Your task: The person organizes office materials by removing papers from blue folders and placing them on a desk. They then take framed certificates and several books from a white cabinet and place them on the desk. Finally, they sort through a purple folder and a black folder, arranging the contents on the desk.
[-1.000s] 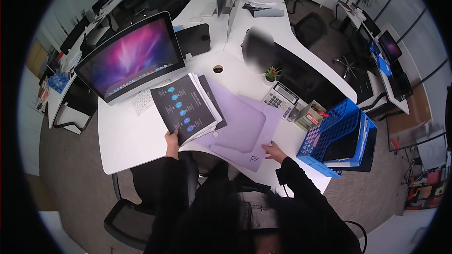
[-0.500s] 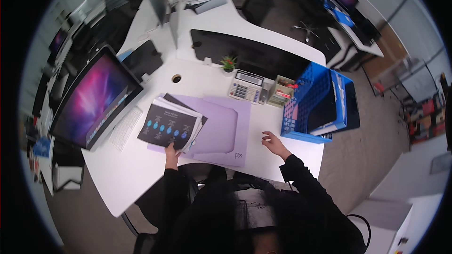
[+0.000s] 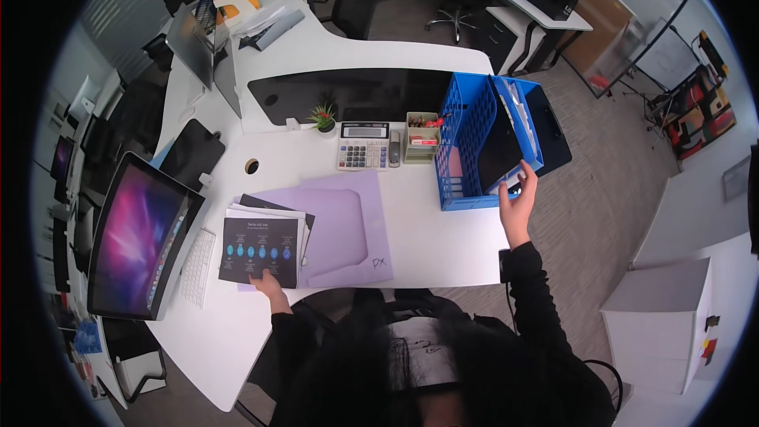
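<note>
My left hand (image 3: pixel 270 286) grips the near edge of a stack of papers (image 3: pixel 261 241), the thumb lying on its dark printed top sheet with blue dots. Under the stack is a pale purple document folder (image 3: pixel 348 261), flat on the desk. At the right, my right hand (image 3: pixel 518 212) is raised by the near end of a blue file folder (image 3: pixel 522 122), thumb and fingers apart around its lower edge. Whether the fingertips touch it, I cannot tell. That folder stands tilted in a blue mesh file rack (image 3: pixel 462 134), beside dark folders.
Behind the purple folder stand a calculator (image 3: pixel 364 146), a small potted plant (image 3: pixel 322 117) and a green desk organizer (image 3: pixel 421 138). A monitor (image 3: pixel 146 237) and white keyboard (image 3: pixel 198 269) occupy the left. A dark low partition (image 3: pixel 348 91) edges the desk's far side.
My right hand has moved right and forward from over the desk to the blue file folder. My left hand stays on the papers, which now lie lower and flatter. The view has turned right.
</note>
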Tool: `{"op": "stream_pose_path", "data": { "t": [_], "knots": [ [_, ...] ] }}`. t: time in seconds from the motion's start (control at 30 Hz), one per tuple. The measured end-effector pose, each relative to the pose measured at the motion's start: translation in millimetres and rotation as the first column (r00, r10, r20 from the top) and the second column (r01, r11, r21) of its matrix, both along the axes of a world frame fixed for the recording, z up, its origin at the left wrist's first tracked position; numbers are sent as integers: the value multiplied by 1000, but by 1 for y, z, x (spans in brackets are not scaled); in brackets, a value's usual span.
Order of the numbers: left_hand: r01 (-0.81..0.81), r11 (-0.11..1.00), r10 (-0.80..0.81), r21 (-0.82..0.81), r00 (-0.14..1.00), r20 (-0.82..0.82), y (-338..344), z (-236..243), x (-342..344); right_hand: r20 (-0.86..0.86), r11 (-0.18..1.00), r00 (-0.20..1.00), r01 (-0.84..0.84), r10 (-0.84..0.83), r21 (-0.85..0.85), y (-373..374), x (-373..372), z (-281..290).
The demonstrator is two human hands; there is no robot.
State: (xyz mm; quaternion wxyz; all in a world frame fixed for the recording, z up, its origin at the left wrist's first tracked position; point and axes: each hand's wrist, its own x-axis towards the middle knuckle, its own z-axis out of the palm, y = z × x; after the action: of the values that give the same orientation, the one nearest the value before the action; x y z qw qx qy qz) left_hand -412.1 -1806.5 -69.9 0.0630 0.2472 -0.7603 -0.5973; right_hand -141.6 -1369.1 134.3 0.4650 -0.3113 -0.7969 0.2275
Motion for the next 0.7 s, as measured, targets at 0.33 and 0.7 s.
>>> {"op": "stream_pose_path", "data": {
  "t": [0.33, 0.7],
  "knots": [
    [91, 986, -73, 140, 989, -129, -4, -2, 7, -124, 972, 967, 213, -224, -99, 36, -5, -10],
    [-2, 982, -17, 190, 995, 99, -23, 3, 23, 494, 956, 869, 172, -33, -239, 71, -13, -58]
  ]
}}
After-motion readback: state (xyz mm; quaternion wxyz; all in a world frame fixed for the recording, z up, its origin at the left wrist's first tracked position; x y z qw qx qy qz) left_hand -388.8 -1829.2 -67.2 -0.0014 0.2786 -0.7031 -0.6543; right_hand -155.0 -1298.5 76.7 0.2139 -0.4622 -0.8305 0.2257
